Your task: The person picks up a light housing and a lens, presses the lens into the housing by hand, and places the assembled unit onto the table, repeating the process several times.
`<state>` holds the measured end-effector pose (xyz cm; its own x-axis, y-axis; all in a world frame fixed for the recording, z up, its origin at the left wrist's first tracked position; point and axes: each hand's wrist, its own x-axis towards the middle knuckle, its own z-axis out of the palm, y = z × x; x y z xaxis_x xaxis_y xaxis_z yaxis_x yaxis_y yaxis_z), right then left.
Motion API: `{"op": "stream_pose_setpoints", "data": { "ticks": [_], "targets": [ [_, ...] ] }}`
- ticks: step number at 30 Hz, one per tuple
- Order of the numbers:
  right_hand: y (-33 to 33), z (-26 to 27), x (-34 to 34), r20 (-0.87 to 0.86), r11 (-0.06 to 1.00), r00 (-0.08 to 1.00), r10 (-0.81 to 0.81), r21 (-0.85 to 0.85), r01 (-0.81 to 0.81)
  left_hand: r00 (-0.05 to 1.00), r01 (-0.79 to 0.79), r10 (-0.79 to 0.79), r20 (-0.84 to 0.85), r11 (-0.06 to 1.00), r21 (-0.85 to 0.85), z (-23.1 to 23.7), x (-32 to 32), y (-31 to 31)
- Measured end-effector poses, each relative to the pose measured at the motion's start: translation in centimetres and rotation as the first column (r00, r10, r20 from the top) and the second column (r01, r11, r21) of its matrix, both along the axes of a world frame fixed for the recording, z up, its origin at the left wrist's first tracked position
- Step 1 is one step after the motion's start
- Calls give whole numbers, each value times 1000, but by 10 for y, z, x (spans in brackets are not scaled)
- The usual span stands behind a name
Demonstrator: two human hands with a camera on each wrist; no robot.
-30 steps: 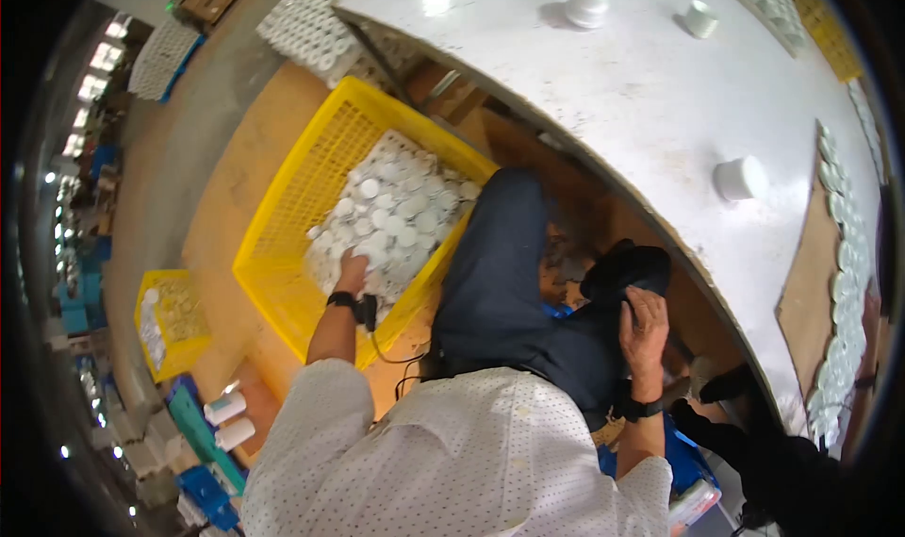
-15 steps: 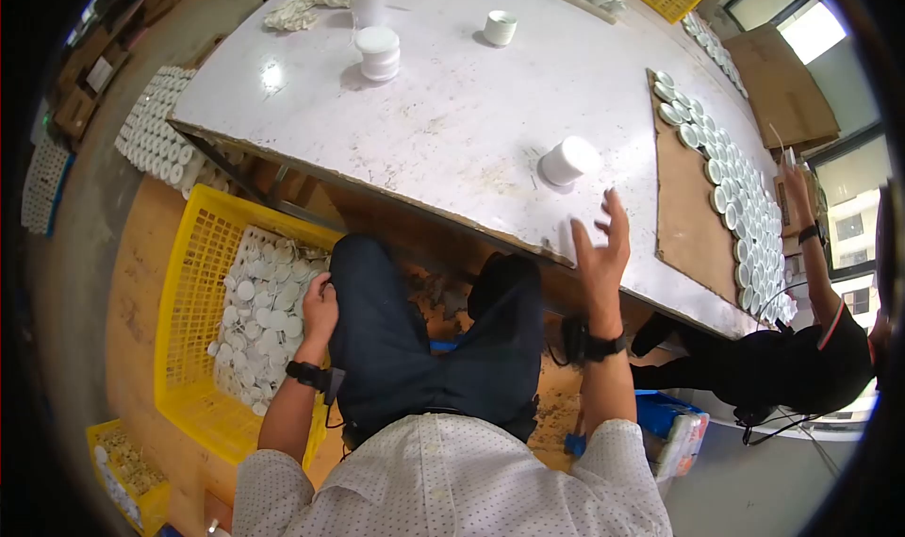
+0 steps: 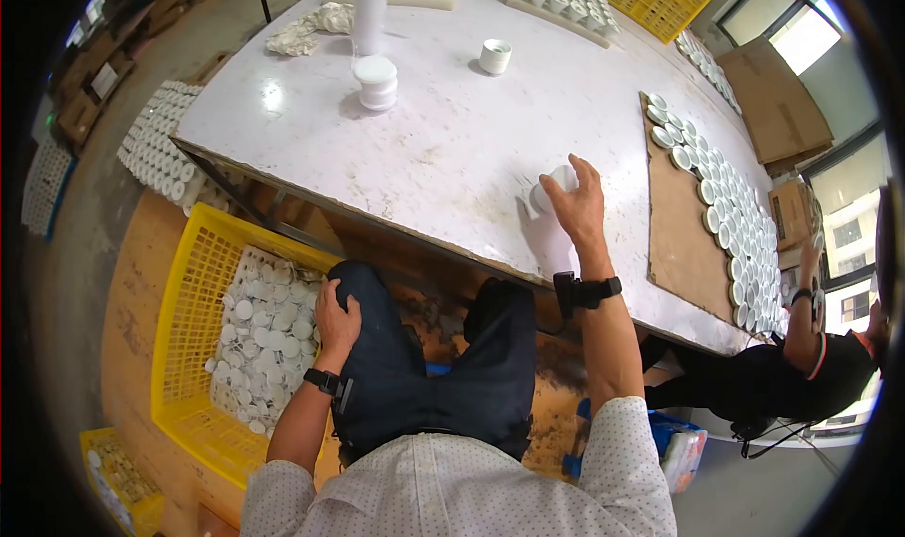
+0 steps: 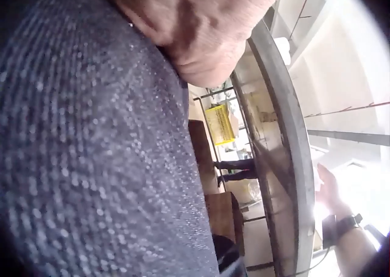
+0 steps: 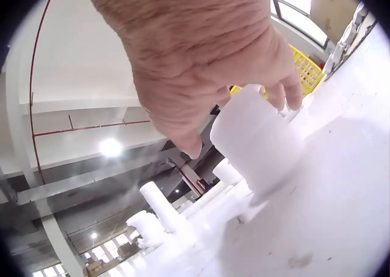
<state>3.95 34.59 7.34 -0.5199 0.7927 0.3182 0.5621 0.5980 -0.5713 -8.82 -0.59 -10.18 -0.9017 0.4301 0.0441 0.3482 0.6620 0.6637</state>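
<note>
My right hand reaches over the table with thumb and fingers spread around a white cylindrical container. The container stands upright on the white tabletop. In the right wrist view, a gap shows between thumb and container, while the other fingers are partly hidden behind it. My left hand rests on my left thigh with its fingers relaxed, holding nothing. Close beside that hand is a yellow basket with many white discs in it.
A stacked white container, a tall white cylinder and a small white cup stand farther back. To the right, rows of white cups line a brown board. Another person is at the right edge.
My right hand moved from near my lap up over the table to the white container. My left hand left the discs in the basket and came onto my thigh. The head view swung right.
</note>
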Motion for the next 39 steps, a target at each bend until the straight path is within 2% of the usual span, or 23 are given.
{"op": "stream_pose_setpoints", "data": {
  "ticks": [4,11,14,16,22,24,27,28,30,34,39],
  "targets": [
    [2,-3,-3,14,997,997,73,26,-73,1000,-2,2,-5,1000,0,3,0,1],
    [1,-2,1,-18,997,998,66,46,-65,1000,-10,10,-4,1000,9,3,2,3],
    [7,0,21,-275,975,961,10,-211,-70,1000,-17,17,-6,1000,2,3,2,1],
    [9,-4,41,-393,966,919,-27,-246,-77,1000,-17,17,-6,1000,-2,2,2,0],
    [2,-33,102,-207,949,973,-98,-314,29,1000,8,-9,13,1000,23,-1,-1,3],
    [-4,-42,112,-219,952,967,-126,-301,56,992,-46,39,116,997,56,2,-2,5],
    [-10,-52,113,-339,960,932,-128,-280,30,978,-63,52,200,997,46,8,-9,13],
    [-10,-53,112,-351,958,928,-128,-286,23,981,-65,56,186,997,40,8,-11,15],
    [-10,-55,111,-251,987,965,-76,-157,37,996,-55,54,76,998,8,1,-13,19],
    [-13,-52,110,-280,980,956,-89,-195,34,999,-30,27,-33,995,-94,-3,-10,19],
    [-14,-50,107,-302,976,946,-118,-212,55,1000,2,-1,17,999,-53,-3,-9,22]
  ]
}}
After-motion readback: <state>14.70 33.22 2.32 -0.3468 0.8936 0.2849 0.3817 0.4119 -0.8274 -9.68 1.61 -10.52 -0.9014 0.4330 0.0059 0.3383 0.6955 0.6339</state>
